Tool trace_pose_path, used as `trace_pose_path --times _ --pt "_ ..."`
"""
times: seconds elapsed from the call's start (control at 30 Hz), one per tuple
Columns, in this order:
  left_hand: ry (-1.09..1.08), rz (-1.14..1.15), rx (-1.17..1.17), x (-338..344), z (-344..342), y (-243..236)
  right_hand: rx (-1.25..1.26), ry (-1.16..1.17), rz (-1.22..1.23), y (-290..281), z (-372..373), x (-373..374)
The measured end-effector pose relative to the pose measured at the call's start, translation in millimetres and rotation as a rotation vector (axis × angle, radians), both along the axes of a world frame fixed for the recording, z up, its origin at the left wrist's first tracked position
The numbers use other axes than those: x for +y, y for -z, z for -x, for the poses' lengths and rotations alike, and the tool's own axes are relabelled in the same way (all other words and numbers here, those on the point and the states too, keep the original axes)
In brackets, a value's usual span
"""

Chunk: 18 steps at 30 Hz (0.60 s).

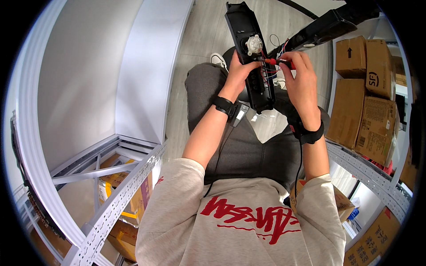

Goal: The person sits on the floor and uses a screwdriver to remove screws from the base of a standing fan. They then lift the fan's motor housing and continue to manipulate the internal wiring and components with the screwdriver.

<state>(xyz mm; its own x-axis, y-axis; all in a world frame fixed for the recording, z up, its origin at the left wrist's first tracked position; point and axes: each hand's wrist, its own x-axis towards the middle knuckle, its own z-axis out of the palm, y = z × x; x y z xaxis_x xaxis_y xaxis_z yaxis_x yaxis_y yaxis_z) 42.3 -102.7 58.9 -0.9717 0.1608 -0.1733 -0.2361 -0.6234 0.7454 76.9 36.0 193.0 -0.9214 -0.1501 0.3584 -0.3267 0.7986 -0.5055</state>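
My left hand (239, 74) grips the near-left side of a long black plastic housing (242, 23), its thumb laid across the open inner side. A white round part with tabs (254, 44) sits in the housing, with thin coloured wires (265, 75) running below and to the right of it. My right hand (302, 82) pinches a red and black screwdriver (273, 61). Its shaft points left into the housing, just below the white part and near my left thumb. Whether the tip touches a screw is too small to tell.
A larger black long-bodied piece (321, 29) lies at the upper right, with wires at its near end. Stacked cardboard boxes (348, 111) stand on the right. Metal shelf frames (113, 201) flank me, and a white panel (148, 66) stands on the left. Cables hang from both wrist straps.
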Motion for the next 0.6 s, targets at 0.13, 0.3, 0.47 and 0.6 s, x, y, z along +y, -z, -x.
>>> trace_pose_path --times 0.13,0.3,0.47,0.6 --pt "-0.011 0.005 0.016 0 1 4 0.031 0.003 0.076 -3 -4 1" --pt "-0.01 -0.006 -0.033 0 0 4 0.112 0.025 0.092 -7 -5 5" --pt "-0.035 -0.094 -0.069 -1 0 -1 0.132 0.1 0.138 -6 -6 13" --pt "0.001 -0.113 -0.066 0 1 5 0.116 0.152 0.218 -6 -5 14"
